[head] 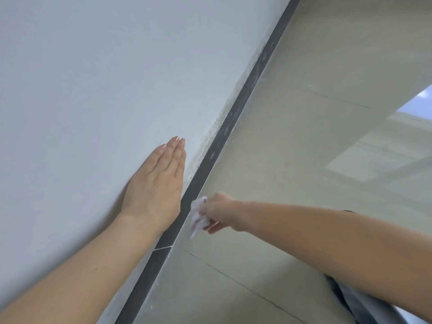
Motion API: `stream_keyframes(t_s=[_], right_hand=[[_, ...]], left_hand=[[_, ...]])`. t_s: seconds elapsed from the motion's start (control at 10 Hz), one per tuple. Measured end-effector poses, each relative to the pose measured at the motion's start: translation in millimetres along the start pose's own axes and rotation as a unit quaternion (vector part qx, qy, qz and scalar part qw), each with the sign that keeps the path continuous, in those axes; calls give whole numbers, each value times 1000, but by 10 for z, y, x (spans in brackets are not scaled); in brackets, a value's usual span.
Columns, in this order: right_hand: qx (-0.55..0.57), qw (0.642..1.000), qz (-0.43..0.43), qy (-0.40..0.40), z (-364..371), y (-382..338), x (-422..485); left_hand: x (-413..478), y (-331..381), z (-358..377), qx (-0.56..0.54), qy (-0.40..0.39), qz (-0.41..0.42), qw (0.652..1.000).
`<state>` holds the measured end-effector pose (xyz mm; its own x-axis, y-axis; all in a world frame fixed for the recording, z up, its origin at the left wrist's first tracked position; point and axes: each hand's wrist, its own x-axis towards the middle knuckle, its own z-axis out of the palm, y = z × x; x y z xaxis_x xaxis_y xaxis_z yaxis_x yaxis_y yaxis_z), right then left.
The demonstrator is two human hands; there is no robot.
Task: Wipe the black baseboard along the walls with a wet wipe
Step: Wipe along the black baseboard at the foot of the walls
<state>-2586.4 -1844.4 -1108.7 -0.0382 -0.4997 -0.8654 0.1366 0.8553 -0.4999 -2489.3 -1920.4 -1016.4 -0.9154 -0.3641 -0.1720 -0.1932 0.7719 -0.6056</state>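
Note:
A black baseboard point(236, 111) runs diagonally from the lower left to the upper right, between the white wall and the tiled floor. Its far stretch looks dusty and speckled. My left hand point(159, 183) lies flat on the wall just above the baseboard, fingers straight and together. My right hand point(219, 211) grips a crumpled white wet wipe point(198, 213) and holds it against the baseboard's lower edge, close beside my left wrist.
The white wall point(93, 90) fills the left. Glossy beige floor tiles point(304, 113) spread to the right, mirroring a bright window. A white joint line point(162, 248) crosses the baseboard below my hands. Grey clothing point(364, 302) shows at the bottom right.

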Motion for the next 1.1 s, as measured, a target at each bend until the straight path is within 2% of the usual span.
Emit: stream_keyframes(t_s=[0.1,0.2,0.3,0.4,0.5,0.6,0.7,0.8,0.9,1.0,1.1], right_hand=[[3,1000,3,-30,238,109,94],[70,997,-41,-5,264,-55,233],[136,988,-60,26,17,-277,264],[215,970,-76,84,-359,-374,369],[302,937,-103,141,-686,-414,498],[307,932,-92,168,-797,-349,631],[227,971,-7,75,-497,-130,550],[198,977,58,-52,-94,8,505],[250,965,55,-65,22,-45,557],[221,975,-4,-11,-257,-231,673],[241,968,-56,49,-638,-423,799]], left_hand=[[62,40,106,-26,6,-16,999],[85,21,-74,2,-88,-2,996],[78,46,-3,45,-69,19,996],[60,76,165,21,7,-32,999],[59,110,192,31,5,-43,999],[93,118,205,11,14,-74,997],[96,195,248,22,5,-94,995],[108,319,306,20,6,-133,991],[122,418,336,20,17,-166,986],[137,446,332,-14,25,-198,980],[153,473,306,-41,28,-208,977]])
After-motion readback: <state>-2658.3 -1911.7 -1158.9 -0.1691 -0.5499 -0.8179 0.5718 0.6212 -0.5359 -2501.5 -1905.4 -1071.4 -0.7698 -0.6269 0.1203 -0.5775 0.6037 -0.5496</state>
